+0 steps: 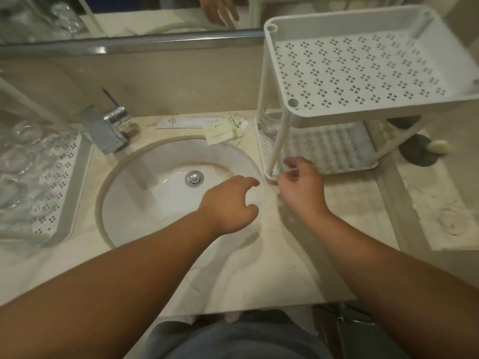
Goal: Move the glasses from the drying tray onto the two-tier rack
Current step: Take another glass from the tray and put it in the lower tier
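Observation:
Several clear glasses (18, 161) stand on the white perforated drying tray (75, 182) at the far left. The white two-tier rack (290, 24) stands at the right; its top tier holds nothing, and one clear glass (270, 125) sits at the back left corner of its lower tier. My left hand (228, 206) hovers over the right side of the sink with fingers loosely curled and nothing in it. My right hand (302, 185) is beside the rack's front left leg, fingers loosely bent, holding nothing that I can see.
A round white sink (155, 187) with a metal faucet (106, 128) lies between tray and rack. Paper sachets (223, 129) lie behind the sink by the wall. A mirror runs along the back. A dark round mat (417, 151) and a small pale object (438, 146) lie right of the rack.

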Tool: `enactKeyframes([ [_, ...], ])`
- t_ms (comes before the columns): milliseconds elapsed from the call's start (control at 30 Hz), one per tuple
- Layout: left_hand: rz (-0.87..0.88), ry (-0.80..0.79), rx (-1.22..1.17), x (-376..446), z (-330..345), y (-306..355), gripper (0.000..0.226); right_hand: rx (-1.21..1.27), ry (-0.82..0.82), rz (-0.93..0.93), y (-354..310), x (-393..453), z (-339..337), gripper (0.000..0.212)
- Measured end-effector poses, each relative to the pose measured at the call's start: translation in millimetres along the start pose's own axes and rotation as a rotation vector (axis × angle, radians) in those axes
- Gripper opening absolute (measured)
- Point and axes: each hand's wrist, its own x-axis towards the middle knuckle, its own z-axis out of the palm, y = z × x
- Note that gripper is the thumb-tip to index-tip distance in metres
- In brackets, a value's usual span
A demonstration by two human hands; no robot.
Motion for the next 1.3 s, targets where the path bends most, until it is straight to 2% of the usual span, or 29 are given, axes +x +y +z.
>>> enactKeyframes([
  [400, -0.164, 0.329, -0.27, -81, -66, -72, 0.053, 0.008, -0.232, -0.234, -84, -84, 88, 0.031],
  [500, -0.189, 0.416, -0.285, -106, -84, -97, 0.047, 0.019, -0.278, -0.303, -115, -97, 112, 0.032],
  [933, -0.296, 0.79, -0.449, -215, -177, -192, 0.048, 0.1, -0.465, -0.553, -225, -154, 227, 0.031],
  [1167, -0.215, 0.953, -0.386, -258, -225, -218, 0.048, 0.165, -0.565, -0.636, -271, -176, 271, 0.032],
  [1300, -0.256, 1.036, -0.27, -272, -249, -245, 0.049, 0.162, -0.61, -0.668, -297, -186, 294, 0.032],
])
